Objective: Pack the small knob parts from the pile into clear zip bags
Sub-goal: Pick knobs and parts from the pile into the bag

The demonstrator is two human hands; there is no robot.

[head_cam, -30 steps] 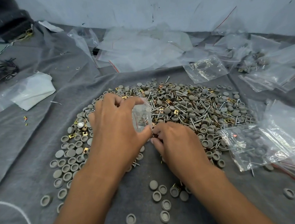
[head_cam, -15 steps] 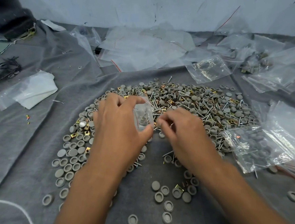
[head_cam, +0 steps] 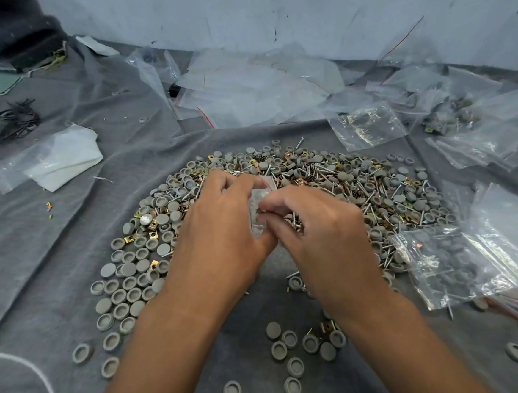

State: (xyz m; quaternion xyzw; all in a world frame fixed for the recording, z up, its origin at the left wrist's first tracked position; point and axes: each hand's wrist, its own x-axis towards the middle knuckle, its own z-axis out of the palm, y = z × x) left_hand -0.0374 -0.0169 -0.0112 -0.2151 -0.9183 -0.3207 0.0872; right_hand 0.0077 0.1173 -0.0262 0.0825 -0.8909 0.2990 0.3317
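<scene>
Both my forearms come in from the bottom edge, angled inward, meeting at frame centre. Between them, near the bottom, a loose scatter of grey knob caps (head_cam: 289, 339) on the grey cloth (head_cam: 53, 243) covering the table. White cord (head_cam: 32, 369) curls in the lower left.

My left hand (head_cam: 221, 239) is palm-down, wrist a bit raised, fingers and thumb curled round a small clear zip bag (head_cam: 257, 209) w/ thumb at its lower edge; bag stands roughly upright between the two hands at centre frame. My right hand (head_cam: 319, 232) is just beside it, knuckles up, fingertips bunched and pinched at the bag's mouth. Whether they grip a part or the bag edge, can't tell — too small and partly hidden.

Both hands hang over the near edge of the pile (head_cam: 328, 184): grey caps, brass square nuts and screws mixed, spread across mid frame. More caps in rough rows on the left side of the pile.

Right edge, mid-height: filled zip bags (head_cam: 442, 262) w/ caps and screws inside, lying flat. Left of centre, farther back: a flat bag w/ white sheet (head_cam: 59, 156). Upper left: dark tangle of ties (head_cam: 17, 117). Top centre, along the wall (head_cam: 268, 9): heap of empty clear bags (head_cam: 258, 84), some w/ red zip strips.
</scene>
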